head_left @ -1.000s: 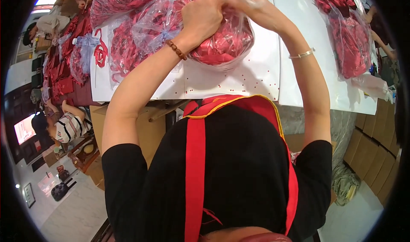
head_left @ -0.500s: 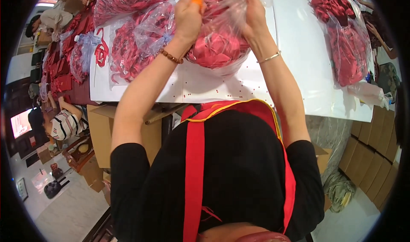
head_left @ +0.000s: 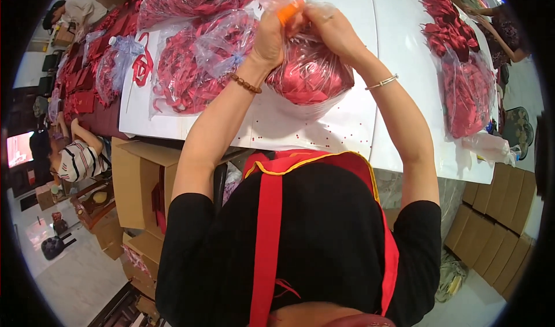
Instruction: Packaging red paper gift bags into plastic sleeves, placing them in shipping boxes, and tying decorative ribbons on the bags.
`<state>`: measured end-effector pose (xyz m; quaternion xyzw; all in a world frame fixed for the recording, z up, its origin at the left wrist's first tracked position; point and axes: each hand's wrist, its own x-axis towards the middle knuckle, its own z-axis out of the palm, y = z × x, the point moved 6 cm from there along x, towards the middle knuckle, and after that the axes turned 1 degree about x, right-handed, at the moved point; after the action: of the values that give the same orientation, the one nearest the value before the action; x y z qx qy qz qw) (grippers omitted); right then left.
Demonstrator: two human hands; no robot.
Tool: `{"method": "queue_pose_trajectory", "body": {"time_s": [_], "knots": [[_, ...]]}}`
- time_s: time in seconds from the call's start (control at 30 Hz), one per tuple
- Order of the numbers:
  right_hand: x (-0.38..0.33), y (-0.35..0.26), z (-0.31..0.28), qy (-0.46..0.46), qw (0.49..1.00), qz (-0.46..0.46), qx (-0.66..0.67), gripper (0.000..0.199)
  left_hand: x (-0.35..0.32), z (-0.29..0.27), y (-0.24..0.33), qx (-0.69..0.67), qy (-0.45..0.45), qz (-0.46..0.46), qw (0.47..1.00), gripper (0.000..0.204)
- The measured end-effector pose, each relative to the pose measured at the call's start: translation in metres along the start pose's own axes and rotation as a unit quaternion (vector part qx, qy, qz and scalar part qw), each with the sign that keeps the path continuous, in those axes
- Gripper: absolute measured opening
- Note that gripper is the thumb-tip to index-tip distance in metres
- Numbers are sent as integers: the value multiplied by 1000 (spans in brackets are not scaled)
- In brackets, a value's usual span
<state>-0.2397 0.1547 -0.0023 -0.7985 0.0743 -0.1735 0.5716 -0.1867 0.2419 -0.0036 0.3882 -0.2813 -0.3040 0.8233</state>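
Note:
A clear plastic bag (head_left: 312, 75) full of red ribbon-like pieces stands on the white table in front of me. My left hand (head_left: 270, 41) is closed on the left side of its gathered neck, and an orange band or cover (head_left: 290, 11) shows at its fingers. From the right, my right hand (head_left: 334, 33) pinches the same neck, with fingers bent and plastic poking out above. Both hands meet at the top of the bag, so the exact grip of the fingertips is partly hidden.
Left of my bag lie another filled bag (head_left: 193, 67) and a larger one (head_left: 191, 0) behind it. A red ribbon loop (head_left: 141, 61) rests near the left edge. Across the white table (head_left: 399, 125), red ribbons and a bag (head_left: 468, 90) lie right. Cardboard boxes (head_left: 136, 182) stand below; people sit nearby.
My hands have come together over the bag, the right one moving inward from its spread position. The bag's open top is now bunched into a narrow neck. The view has shifted slightly.

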Motion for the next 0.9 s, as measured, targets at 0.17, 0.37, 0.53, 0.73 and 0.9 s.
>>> {"method": "queue_pose_trajectory", "body": {"time_s": [0.17, 0.37, 0.53, 0.73, 0.9], "knots": [[-4, -5, 0, -42, 990, 54, -127, 30, -6, 2, -1, 189, -59, 12, 980, 36], [-2, -10, -2, -63, 959, 43, -272, 26, 3, 4, -2, 288, 32, 85, 953, 14], [-10, 8, -6, -141, 985, 86, 44, 33, 4, -10, -4, 142, 83, 0, 986, 24], [-16, -4, -15, -182, 976, 103, 62, 28, 2, -3, -2, 55, 97, -18, 994, 20], [-21, 17, -31, -1, 919, 80, 387, 26, 1, -4, -5, 50, 108, 5, 993, 23]]}}
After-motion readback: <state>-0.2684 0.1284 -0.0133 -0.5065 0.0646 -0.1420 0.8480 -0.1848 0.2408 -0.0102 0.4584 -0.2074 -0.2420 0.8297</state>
